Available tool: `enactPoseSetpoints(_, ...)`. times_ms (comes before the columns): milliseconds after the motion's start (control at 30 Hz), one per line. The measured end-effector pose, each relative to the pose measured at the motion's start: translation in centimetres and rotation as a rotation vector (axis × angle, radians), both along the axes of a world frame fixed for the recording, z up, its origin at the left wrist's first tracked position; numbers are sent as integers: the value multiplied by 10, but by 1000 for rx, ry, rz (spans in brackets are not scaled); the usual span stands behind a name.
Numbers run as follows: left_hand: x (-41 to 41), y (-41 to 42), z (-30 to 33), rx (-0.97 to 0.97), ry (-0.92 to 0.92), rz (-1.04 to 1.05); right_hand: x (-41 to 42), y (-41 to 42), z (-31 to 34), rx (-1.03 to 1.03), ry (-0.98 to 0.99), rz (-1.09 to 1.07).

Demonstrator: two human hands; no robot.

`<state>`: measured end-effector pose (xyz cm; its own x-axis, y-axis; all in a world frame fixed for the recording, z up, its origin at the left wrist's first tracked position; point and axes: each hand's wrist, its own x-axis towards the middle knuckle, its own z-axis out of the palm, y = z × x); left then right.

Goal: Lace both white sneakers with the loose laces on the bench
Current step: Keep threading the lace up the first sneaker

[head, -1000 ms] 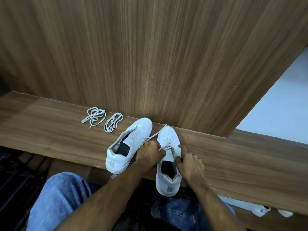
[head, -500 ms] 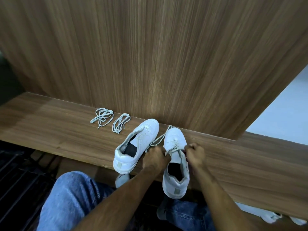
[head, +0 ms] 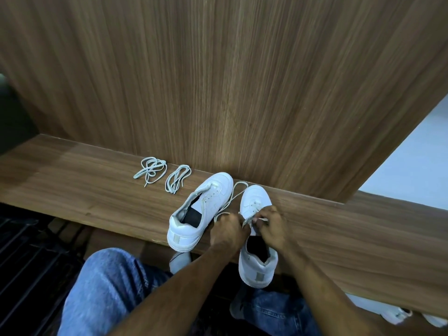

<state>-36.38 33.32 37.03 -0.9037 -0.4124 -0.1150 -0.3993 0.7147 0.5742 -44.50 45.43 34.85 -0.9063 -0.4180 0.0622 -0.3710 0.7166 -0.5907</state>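
Both hands closed in since a second ago: left hand (head: 228, 230) and right hand (head: 271, 223) pinch the lace (head: 234, 190), apparently threading the right-hand sneaker (head: 255, 202) at the bench's (head: 351, 238) front edge.

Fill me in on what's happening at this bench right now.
A person sits facing a wooden bench and is lacing the right-hand white sneaker. The left hand and right hand both pinch the lace over its eyelets; the slack loops past the toe. The other sneaker stands beside it, with no lace in its eyelets. Two bundled laces lie further left on the bench, untouched.
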Motion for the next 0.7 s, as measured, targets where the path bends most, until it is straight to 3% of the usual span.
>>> enactPoseSetpoints(167, 2, 0, 3, 38, -13, 3, -9, 13, 34, -831, -116, -497)
enactPoseSetpoints(233, 2, 1, 3, 21, -22, 3, -12, 23, 39, -709, -10, -555)
enactPoseSetpoints(400, 2, 2, 5, 5, -42, 7, 1, 26, 28, 10, 172, -78)
enactPoseSetpoints(500, 3, 4, 3, -11, -54, 12, 12, 12, 21, 340, 281, 81)
enactPoseSetpoints(600, 3, 3, 5, -11, -42, 6, 13, 3, 12, 384, 291, 99)
enactPoseSetpoints(700, 5, 2, 8, -9, -39, 10, 7, 2, 14, 23, 179, 1)
